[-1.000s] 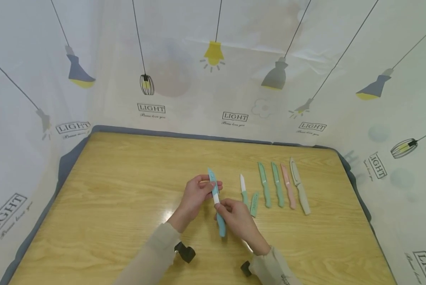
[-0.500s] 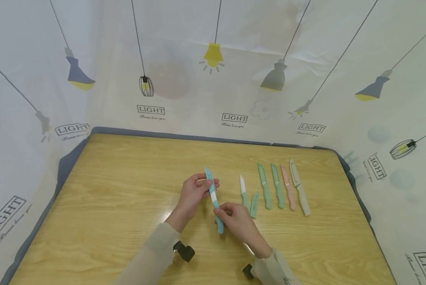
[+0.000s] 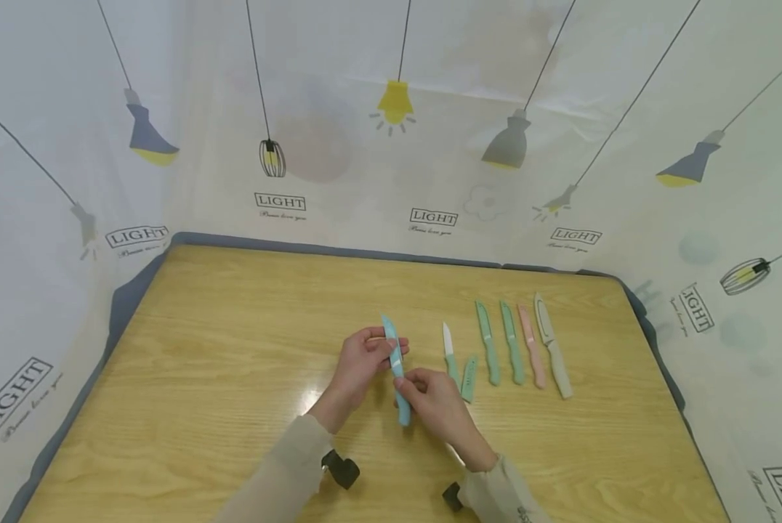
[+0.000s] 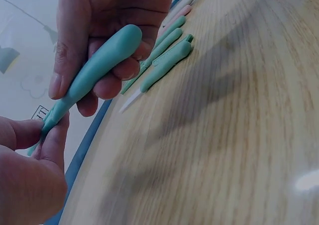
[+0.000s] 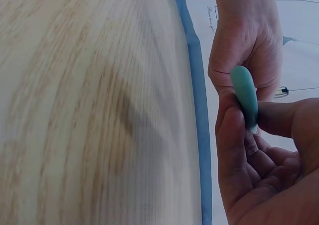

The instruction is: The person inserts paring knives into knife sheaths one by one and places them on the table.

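Above the table, a light-blue knife (image 3: 403, 411) is held between both hands. Its blade is inside a matching blue sheath (image 3: 390, 332), with a narrow whitish band showing where sheath and handle meet. My left hand (image 3: 358, 365) pinches the sheath between thumb and fingers. Thumb and fingers of my right hand (image 3: 442, 408) grip the handle. In the left wrist view the rounded handle (image 4: 107, 56) points toward the camera, looking greener there. The right wrist view shows the handle's butt end (image 5: 243, 88) between the right thumb and fingers.
Right of the hands lies a bare green-handled knife (image 3: 452, 367) with a white blade, beside a loose green sheath (image 3: 469, 380). Farther right are two sheathed green knives (image 3: 490, 359), a pink knife (image 3: 534, 362) and a larger beige knife (image 3: 559, 369). All lie on the wooden table (image 3: 247, 319).
The white stretch of blade between sheath and handle has shrunk to a thin band as the sheath and handle came together. Both hands keep their hold; the knives on the table stay put.
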`<state>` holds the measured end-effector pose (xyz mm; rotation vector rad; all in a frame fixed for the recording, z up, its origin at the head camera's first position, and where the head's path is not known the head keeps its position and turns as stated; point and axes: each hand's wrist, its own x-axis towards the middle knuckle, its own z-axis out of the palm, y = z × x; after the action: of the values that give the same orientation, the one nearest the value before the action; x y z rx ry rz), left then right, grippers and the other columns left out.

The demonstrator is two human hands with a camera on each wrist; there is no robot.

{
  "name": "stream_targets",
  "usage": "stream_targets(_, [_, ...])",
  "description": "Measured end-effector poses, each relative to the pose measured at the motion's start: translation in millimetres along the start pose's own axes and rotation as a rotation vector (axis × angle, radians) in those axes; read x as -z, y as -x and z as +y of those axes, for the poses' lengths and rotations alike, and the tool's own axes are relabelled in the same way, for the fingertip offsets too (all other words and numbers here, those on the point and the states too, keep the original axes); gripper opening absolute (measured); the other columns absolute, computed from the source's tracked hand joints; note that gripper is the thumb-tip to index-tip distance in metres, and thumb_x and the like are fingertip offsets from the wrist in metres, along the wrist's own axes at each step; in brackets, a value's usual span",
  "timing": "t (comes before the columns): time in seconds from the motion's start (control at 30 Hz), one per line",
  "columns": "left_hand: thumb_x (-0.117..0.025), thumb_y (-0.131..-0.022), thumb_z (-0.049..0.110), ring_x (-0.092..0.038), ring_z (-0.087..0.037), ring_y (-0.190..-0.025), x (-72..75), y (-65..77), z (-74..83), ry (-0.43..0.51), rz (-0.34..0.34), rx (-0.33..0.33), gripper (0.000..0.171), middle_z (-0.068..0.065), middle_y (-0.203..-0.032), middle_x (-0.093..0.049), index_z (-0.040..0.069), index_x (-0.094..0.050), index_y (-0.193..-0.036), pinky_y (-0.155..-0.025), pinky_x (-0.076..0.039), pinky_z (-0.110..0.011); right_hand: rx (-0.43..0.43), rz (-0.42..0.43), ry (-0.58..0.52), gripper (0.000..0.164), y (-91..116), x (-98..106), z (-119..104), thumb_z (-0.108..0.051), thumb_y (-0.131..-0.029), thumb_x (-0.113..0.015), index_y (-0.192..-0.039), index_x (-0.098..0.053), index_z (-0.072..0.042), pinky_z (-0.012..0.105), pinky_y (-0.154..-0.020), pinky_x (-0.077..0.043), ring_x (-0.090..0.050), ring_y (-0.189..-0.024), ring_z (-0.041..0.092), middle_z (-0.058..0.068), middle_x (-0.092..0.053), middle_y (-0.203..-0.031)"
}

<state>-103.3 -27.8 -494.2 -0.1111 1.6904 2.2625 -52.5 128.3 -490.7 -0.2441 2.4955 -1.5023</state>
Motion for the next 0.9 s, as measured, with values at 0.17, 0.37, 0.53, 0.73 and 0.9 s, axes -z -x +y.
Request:
stream_targets(0.17, [-0.057, -0.096, 0.008, -0.066, -0.027, -0.102, 0.1, 0.4, -4.3, -0.01, 0.003, 0.007, 0.034, -0.023, -0.112, -0.067, -0.009, -0.048, -0.124, -0.088, -0.054, -0.037, 0.006, -0.006, -0.021, 0.032, 1.3, -0.8, 1.8, -0.025, -0.098, -0.056, -0.095, -0.07, 0.004, 0.022, -0.055, -0.055, -0.062, -0.06, 0.008, -0.003, -0.068, -0.069])
stream_targets(0.37, [-0.057, -0.095, 0.007, -0.067, -0.028, -0.101, 0.5, -0.2, -10.7, 0.004, 0.032, 0.016, 0.034, -0.024, -0.112, -0.067, -0.009, -0.047, -0.124, -0.087, -0.055, -0.037, 0.054, 0.041, 0.161, 0.029, 0.3, -0.8, 4.0, -0.031, -0.096, -0.059, -0.095, -0.069, -0.003, 0.017, -0.04, -0.039, -0.046, -0.047, 0.003, -0.008, -0.062, -0.065])
stream_targets(0.53, [-0.057, -0.094, 0.002, -0.067, -0.031, -0.098, -3.8, -1.4, -15.3, 0.007, 0.081, 0.011, 0.03, -0.027, -0.108, -0.067, -0.011, -0.048, -0.12, -0.083, -0.057, -0.035, 0.053, 0.123, 0.383, 0.03, -4.0, 0.2, -2.1, -0.036, -0.091, -0.063, -0.099, -0.068, -0.007, 0.02, -0.041, -0.041, -0.047, -0.049, 0.003, -0.01, -0.06, -0.067])
stream_targets(0.73, [-0.058, -0.094, 0.002, -0.067, -0.032, -0.098, -10.4, -1.3, -17.0, 0.023, 0.104, -0.007, 0.032, -0.029, -0.11, -0.065, -0.013, -0.049, -0.12, -0.083, -0.056, -0.034, 0.002, 0.133, 0.511, 0.027, -6.7, 3.8, -12.8, -0.032, -0.088, -0.065, -0.095, -0.068, -0.006, 0.021, -0.039, -0.04, -0.047, -0.047, 0.005, -0.007, -0.062, -0.07])
stream_targets(0.9, [-0.062, -0.093, 0.009, -0.065, -0.031, -0.103, -7.8, 0.9, -14.9, 0.02, 0.076, -0.019, 0.039, -0.028, -0.116, -0.063, -0.012, -0.049, -0.123, -0.09, -0.053, -0.038, -0.018, 0.132, 0.562, 0.027, -6.1, 13.1, -8.4, -0.031, -0.087, -0.065, -0.093, -0.069, -0.006, 0.02, -0.043, -0.045, -0.051, -0.051, 0.004, -0.004, -0.064, -0.072])
